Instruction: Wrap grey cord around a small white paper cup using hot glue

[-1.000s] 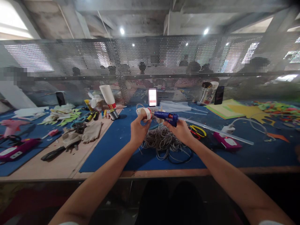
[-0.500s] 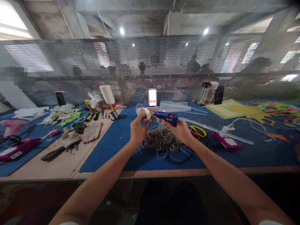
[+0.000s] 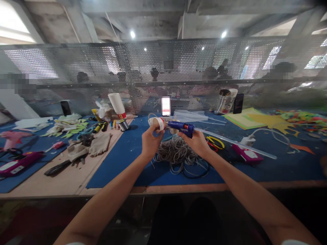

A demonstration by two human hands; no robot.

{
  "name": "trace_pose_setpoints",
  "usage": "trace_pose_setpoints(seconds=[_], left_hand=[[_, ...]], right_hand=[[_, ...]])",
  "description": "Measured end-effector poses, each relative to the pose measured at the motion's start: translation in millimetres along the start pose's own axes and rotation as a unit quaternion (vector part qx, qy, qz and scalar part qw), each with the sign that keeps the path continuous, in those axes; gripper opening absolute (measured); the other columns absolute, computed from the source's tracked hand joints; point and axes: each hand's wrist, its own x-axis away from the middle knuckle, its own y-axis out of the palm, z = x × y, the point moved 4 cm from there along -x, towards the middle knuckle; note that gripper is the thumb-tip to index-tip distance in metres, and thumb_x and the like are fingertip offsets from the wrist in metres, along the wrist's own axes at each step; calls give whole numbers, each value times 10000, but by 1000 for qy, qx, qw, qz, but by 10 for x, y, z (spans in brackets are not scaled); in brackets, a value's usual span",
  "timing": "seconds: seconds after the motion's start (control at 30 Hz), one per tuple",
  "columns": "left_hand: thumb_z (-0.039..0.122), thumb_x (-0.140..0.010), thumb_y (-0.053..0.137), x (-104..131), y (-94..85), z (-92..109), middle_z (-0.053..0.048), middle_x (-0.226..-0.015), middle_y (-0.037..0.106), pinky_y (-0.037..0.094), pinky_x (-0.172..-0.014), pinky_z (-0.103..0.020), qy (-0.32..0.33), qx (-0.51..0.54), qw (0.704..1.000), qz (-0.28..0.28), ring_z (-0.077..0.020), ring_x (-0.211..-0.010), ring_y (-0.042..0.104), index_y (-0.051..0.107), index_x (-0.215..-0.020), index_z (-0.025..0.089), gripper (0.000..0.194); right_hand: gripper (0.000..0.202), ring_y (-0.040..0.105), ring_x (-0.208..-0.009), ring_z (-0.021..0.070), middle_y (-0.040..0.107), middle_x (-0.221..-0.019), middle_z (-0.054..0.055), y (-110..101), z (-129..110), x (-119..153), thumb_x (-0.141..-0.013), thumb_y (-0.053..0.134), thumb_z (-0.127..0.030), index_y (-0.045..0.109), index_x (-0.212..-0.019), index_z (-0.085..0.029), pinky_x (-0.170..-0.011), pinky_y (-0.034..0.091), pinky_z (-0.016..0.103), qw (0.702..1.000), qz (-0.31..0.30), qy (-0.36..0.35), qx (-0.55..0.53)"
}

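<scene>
A white paper cup with a red band is held on its side in my left hand, its open end facing me. My right hand grips a blue hot glue gun, and a long clear glue stick sticks out of its back end. The gun's nozzle points left at the cup's red part; whether it touches cannot be made out. Below both hands lies a tangled heap of grey cord on the blue mat.
Stacked paper cups lean at the back left, near work gloves. A lit phone stands ahead by the mesh screen. Yellow-handled scissors, a purple power strip and coloured sheets lie to the right.
</scene>
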Motion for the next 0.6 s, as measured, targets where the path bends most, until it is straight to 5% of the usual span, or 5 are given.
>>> trace_pose_setpoints(seconds=[0.6], left_hand=[[255, -812, 649, -18, 5, -69, -46, -908, 723, 482, -813, -303, -3, 6, 1000, 5, -190, -814, 628, 707, -1021, 184, 228]], right_hand=[[445, 642, -603, 233, 640, -564, 25, 25, 16, 12, -889, 548, -609, 735, -866, -206, -584, 445, 302, 1000, -15, 10, 3]])
